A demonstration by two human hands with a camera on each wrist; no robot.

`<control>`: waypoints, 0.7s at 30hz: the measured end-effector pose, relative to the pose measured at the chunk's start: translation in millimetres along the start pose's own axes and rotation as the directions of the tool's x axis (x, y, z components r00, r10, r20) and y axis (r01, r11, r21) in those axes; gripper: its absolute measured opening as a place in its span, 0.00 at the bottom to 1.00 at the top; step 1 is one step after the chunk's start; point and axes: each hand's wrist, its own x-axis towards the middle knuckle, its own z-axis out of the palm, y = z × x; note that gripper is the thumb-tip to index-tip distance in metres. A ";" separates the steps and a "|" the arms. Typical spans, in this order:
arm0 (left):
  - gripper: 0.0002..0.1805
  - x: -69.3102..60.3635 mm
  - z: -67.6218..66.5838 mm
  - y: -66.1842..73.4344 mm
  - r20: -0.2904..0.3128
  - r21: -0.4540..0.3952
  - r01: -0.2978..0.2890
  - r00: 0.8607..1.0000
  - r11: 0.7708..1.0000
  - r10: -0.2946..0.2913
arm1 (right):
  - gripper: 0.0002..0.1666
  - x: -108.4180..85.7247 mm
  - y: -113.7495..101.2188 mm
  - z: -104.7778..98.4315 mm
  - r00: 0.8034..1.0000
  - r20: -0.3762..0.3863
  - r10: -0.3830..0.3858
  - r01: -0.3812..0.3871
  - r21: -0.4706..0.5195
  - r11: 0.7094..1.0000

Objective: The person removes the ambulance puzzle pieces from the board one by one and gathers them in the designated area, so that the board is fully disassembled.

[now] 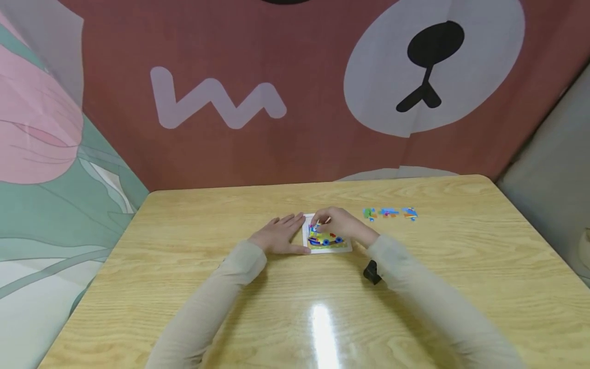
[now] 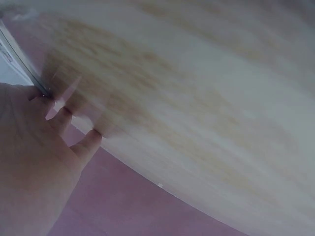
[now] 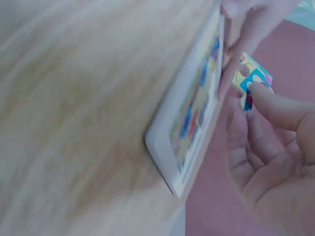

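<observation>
Over white-rimmed rectangular picture board (image 1: 329, 250), pinches flat teal-and-yellow jigsaw piece (image 3: 257, 73) in right grip (image 1: 340, 223), clear of board; cannot tell its long axis. Rests left grip (image 1: 278, 238), fingers extended, at board's left edge. Rightward on pale wood-grain surface (image 1: 276, 307), counts three blue multicoloured loose pieces (image 1: 389, 211).

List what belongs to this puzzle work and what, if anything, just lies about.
Job:
white-edged board
piece pinched in the right hand
loose colourful pieces, probably

Lying about:
nothing certain; the black object near the right cuff may be worn
</observation>
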 end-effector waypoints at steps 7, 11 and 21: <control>0.54 -1.8 -1.4 1.0 -0.006 -0.014 -0.003 1.000 1.000 0.003 | 0.12 -13.4 8.8 -19.4 0.999 -0.030 0.034 -0.033 0.027 0.999; 0.53 -0.8 -1.2 0.3 -0.002 -0.016 -0.001 1.000 1.000 0.001 | 0.13 -22.6 17.5 -30.4 0.997 -0.050 0.062 -0.059 0.066 0.996; 0.53 -3.1 -1.9 0.8 0.003 -0.018 -0.008 1.000 1.000 0.008 | 0.14 -43.2 39.6 -50.8 0.993 -0.087 0.077 -0.065 0.142 0.988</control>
